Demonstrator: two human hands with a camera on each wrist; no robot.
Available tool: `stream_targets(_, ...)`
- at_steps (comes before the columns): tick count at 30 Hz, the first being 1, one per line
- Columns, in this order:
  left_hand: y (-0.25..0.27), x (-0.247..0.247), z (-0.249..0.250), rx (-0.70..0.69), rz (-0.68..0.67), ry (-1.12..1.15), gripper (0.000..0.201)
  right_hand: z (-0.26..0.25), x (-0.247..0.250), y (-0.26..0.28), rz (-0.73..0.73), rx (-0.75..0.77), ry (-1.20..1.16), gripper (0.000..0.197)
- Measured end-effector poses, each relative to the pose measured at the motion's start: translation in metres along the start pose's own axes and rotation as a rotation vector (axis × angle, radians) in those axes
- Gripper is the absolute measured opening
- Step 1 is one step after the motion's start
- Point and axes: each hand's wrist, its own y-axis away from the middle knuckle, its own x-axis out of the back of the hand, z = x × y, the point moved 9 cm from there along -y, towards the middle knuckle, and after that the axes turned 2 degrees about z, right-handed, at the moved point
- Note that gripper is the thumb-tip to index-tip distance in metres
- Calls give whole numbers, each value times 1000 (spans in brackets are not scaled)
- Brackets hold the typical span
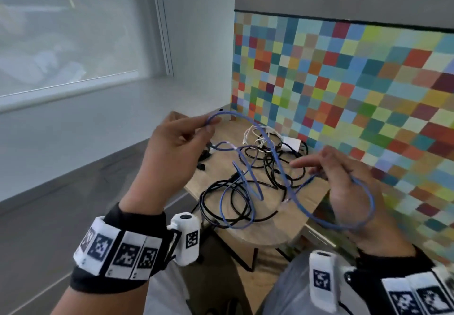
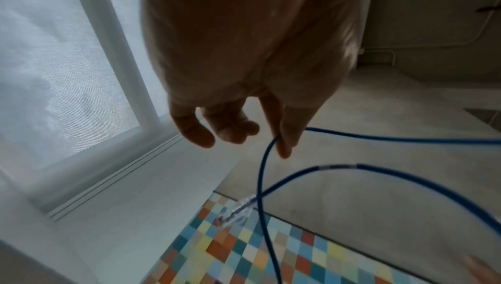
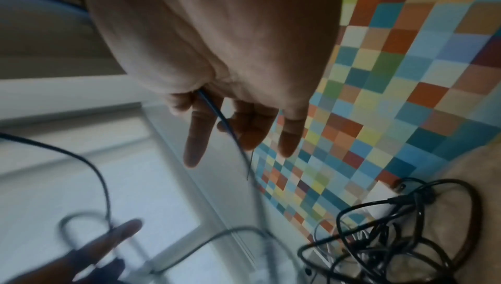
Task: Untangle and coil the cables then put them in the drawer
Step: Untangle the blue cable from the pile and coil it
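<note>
A long blue network cable point(image 1: 229, 112) hangs in the air between my hands, above a small wooden table point(image 1: 270, 231). My left hand point(image 1: 208, 127) pinches the blue cable point(image 2: 261, 170) between thumb and forefinger, with its clear plug point(image 2: 238, 211) dangling just below. My right hand point(image 1: 319, 169) holds a wide loop of it, and the blue cable point(image 3: 216, 113) runs out from under its curled fingers while the forefinger points left. A tangle of black cables point(image 1: 211, 189) lies on the table under the hands, with more blue strands threaded through it. No drawer is in view.
A white cable point(image 1: 258, 135) and a white charger block point(image 1: 292, 142) lie at the table's back edge, against a wall of coloured squares point(image 1: 344, 81). A window and a pale sill point(image 1: 73, 118) are on the left. Grey floor surrounds the table.
</note>
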Motion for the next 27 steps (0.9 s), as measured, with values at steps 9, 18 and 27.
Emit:
stream_targets(9,44,-13,-16,211,-182,142,49,5,-33,22,23,-72,-186,40)
stream_targets(18,60,-2,-67,377,-220,-162,57,-7,-43,32,85,10,-415,23)
stream_targets(27,64,-36,-16,23,-361,-19,24,-28,-94,25,-207,-9,-557,22)
